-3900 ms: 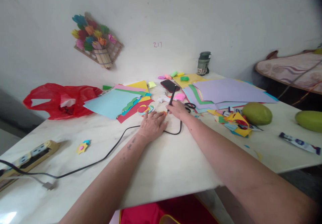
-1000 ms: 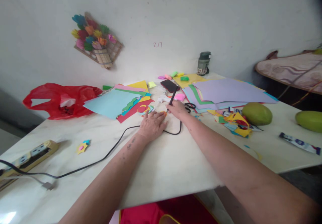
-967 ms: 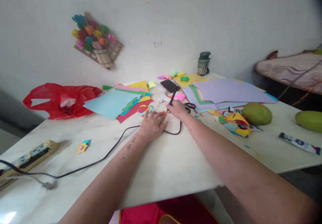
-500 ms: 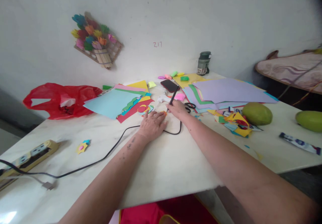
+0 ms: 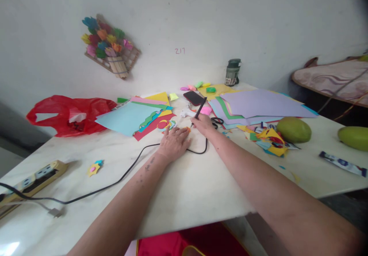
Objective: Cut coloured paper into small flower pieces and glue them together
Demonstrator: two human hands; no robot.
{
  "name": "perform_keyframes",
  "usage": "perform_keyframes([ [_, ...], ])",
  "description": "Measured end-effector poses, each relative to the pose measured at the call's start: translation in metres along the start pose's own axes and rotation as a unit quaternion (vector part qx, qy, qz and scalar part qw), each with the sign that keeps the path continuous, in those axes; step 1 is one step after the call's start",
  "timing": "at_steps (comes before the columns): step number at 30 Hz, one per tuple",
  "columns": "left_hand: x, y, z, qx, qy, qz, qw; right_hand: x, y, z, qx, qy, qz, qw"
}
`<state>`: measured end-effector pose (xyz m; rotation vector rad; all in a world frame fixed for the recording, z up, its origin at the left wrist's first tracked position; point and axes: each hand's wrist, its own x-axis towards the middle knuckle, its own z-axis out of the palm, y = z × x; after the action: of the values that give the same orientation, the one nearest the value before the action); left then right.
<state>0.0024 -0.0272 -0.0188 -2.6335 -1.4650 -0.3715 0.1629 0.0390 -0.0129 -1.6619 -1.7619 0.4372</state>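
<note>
Presently, right hand grips black pen; left hand lies flat against orange piece. Stick vase holds multicoloured flowers; wall bears handwritten "217".

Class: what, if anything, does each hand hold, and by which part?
The right hand holds a pen near its lower end; the left hand lies flat by an orange piece, no grip visible.

Whitish wall, a few dark smudges, dimmer toward the left. Handwritten number "217" mid-wall in reddish ink. Left of it, flower hanging, multicolored blooms on tilted lattice. White marble-look table in front. Far right, pale swirl-patterned surface, curved edge, dark underneath. Bright glare on tabletop, near left corner.
</note>
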Motion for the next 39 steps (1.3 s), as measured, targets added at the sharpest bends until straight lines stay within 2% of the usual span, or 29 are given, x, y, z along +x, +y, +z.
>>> perform_keyframes([
  [14, 0.007, -0.015, 0.012, -0.04, 0.027, -0.034, 0.998, -0.004, -0.003, -0.001, 0.024, -0.023, -0.049, 0.998],
  [26, 0.008, -0.013, 0.01, -0.046, 0.018, -0.045, 0.998, -0.003, -0.002, -0.002, 0.006, -0.001, -0.033, 0.999],
  [32, 0.009, -0.017, 0.012, -0.038, 0.026, -0.046, 0.998, -0.001, 0.003, 0.005, 0.076, -0.05, -0.082, 0.992],
  [39, 0.009, -0.018, 0.013, -0.037, 0.032, -0.039, 0.998, 0.002, 0.008, 0.009, 0.108, -0.071, -0.089, 0.988],
])
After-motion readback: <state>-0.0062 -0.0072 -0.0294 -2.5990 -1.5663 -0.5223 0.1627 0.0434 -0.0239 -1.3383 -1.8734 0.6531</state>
